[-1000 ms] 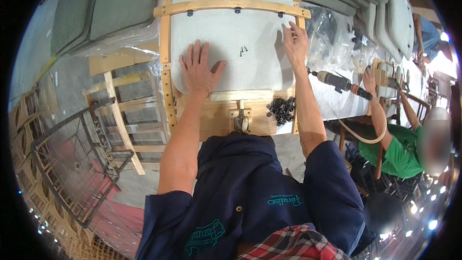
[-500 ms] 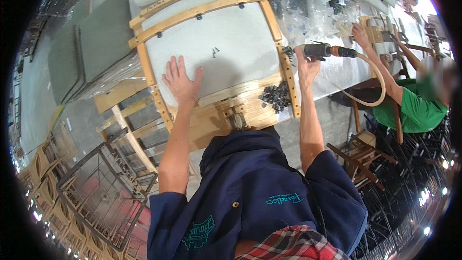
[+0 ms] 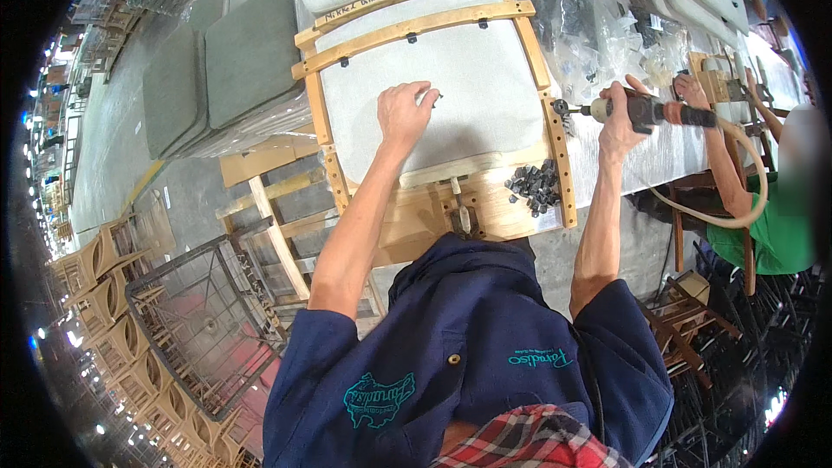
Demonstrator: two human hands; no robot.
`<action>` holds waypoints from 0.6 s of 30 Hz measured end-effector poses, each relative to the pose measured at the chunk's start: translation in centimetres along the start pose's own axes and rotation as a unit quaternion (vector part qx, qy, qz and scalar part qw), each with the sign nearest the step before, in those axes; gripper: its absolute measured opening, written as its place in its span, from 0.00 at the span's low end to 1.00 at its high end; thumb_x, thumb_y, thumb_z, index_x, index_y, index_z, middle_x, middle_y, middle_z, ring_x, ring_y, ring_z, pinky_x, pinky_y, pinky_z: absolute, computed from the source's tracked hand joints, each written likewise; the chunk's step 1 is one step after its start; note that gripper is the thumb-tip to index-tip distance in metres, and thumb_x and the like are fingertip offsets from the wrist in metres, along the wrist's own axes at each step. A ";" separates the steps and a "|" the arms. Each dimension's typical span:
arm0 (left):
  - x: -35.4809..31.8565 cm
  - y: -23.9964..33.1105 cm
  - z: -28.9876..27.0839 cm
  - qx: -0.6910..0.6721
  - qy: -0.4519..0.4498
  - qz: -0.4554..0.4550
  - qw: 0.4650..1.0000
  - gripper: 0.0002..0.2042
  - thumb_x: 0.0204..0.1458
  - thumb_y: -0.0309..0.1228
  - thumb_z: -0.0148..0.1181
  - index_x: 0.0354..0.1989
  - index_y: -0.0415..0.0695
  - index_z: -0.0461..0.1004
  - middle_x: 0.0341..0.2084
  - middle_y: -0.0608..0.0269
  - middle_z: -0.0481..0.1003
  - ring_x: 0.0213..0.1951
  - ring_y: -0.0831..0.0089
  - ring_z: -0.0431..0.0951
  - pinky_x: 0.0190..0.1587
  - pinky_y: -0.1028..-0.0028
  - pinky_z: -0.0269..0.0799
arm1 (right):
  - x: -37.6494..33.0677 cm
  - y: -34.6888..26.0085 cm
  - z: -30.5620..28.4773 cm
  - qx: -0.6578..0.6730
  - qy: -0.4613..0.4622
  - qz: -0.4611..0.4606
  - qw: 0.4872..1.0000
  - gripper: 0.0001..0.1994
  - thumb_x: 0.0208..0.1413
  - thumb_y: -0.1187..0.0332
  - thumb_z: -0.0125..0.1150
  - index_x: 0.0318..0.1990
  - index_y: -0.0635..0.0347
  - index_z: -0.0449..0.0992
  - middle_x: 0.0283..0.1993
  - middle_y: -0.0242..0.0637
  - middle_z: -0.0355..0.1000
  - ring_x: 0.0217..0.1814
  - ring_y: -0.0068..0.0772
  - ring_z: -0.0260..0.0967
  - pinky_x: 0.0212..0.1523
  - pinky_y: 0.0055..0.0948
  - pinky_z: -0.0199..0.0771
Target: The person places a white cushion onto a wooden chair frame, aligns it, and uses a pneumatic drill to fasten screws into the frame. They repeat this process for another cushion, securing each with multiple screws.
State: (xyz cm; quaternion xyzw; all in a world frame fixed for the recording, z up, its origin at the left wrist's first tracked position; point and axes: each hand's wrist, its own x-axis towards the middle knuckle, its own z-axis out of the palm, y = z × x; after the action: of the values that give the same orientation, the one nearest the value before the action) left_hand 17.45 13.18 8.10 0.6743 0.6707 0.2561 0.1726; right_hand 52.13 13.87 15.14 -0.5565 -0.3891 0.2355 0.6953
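A grey padded panel [image 3: 472, 78] is being contained within a wooden frame [image 3: 334, 175], its upper part being crossed by a curved rail [image 3: 451, 22]. Three black brackets [image 3: 412, 37] are being carried along the lower edge of this rail, over the panel. The lower edge of the panel is being bordered by a pale wooden bar [image 3: 446, 171], behind which a metal toggle clamp [image 3: 464, 221] is being supported on a wooden board [image 3: 403, 225].

The left grip [image 3: 402, 114] is being held over the middle of the panel, with the fingers being kept bent and the thumb being pointed to the right. A small dark item [image 3: 439, 98] is being shown at the thumb tip; whether it is being pinched cannot be told.

A dark power driver [image 3: 643, 109] is being gripped in the right grip [image 3: 616, 128], the fingers being wrapped around its body. Its nose is being directed leftward, near the right side of the frame. A beige hose [image 3: 761, 178] is being connected at its rear.

A pile of black pieces [image 3: 533, 186] is being supported on the board, beside the frame's right side. Clear plastic bags [image 3: 576, 35] are being held on the surface [image 3: 591, 175] to the right. Farther right, a wooden block [image 3: 715, 87] is being approached closely by a co-worker's hand [image 3: 690, 89].
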 end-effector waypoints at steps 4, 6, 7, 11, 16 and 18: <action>1.2 0.9 0.6 0.033 -0.045 -0.052 0.997 0.16 0.52 0.45 0.68 0.41 0.46 0.86 0.39 0.54 0.84 0.45 0.56 0.81 0.53 0.58 0.72 | -2.3 -3.3 -1.3 0.050 0.030 0.036 0.998 0.19 0.54 0.78 0.68 0.54 0.70 0.73 0.32 0.43 0.80 0.35 0.31 0.80 0.40 0.29 0.80; 1.3 0.9 0.9 0.049 -0.043 -0.054 0.996 0.16 0.51 0.44 0.68 0.40 0.46 0.86 0.39 0.55 0.84 0.45 0.57 0.80 0.52 0.58 0.72 | -3.6 -4.5 -2.0 0.044 0.055 0.039 0.997 0.19 0.52 0.80 0.67 0.53 0.70 0.73 0.32 0.44 0.80 0.36 0.33 0.80 0.43 0.31 0.80; 1.2 1.2 1.0 0.057 -0.035 -0.053 0.996 0.15 0.51 0.44 0.68 0.40 0.47 0.86 0.38 0.56 0.84 0.45 0.56 0.80 0.52 0.58 0.72 | -4.2 -4.8 -2.4 0.046 0.065 0.041 0.996 0.19 0.52 0.80 0.67 0.52 0.70 0.73 0.32 0.45 0.80 0.36 0.33 0.80 0.43 0.31 0.80; 0.9 1.6 1.1 0.086 -0.046 -0.038 0.995 0.12 0.50 0.43 0.71 0.38 0.50 0.86 0.34 0.62 0.82 0.43 0.60 0.77 0.54 0.59 0.67 | -5.7 -5.8 -3.4 0.008 0.069 0.027 0.997 0.18 0.53 0.80 0.64 0.52 0.72 0.72 0.32 0.45 0.78 0.35 0.36 0.77 0.45 0.38 0.79; 0.7 2.0 1.7 0.016 0.059 0.029 0.998 0.09 0.52 0.40 0.69 0.35 0.48 0.85 0.32 0.64 0.81 0.41 0.63 0.76 0.54 0.60 0.67 | -6.6 -7.2 -2.4 0.131 0.068 0.031 0.989 0.20 0.54 0.79 0.62 0.55 0.70 0.69 0.31 0.47 0.77 0.34 0.40 0.77 0.48 0.43 0.80; 0.3 4.1 1.1 -0.146 0.051 -0.055 0.986 0.09 0.55 0.40 0.68 0.35 0.47 0.84 0.32 0.65 0.81 0.40 0.67 0.76 0.54 0.64 0.69 | -6.9 -8.0 -1.7 0.178 0.046 0.020 0.983 0.19 0.56 0.78 0.60 0.55 0.69 0.69 0.30 0.46 0.76 0.35 0.40 0.77 0.50 0.46 0.79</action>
State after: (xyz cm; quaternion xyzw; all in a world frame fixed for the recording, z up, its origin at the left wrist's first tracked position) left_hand 21.40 13.42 9.59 0.5905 0.6699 0.3753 0.2485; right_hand 48.59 5.45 20.73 -0.4415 -0.2978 0.2891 0.7955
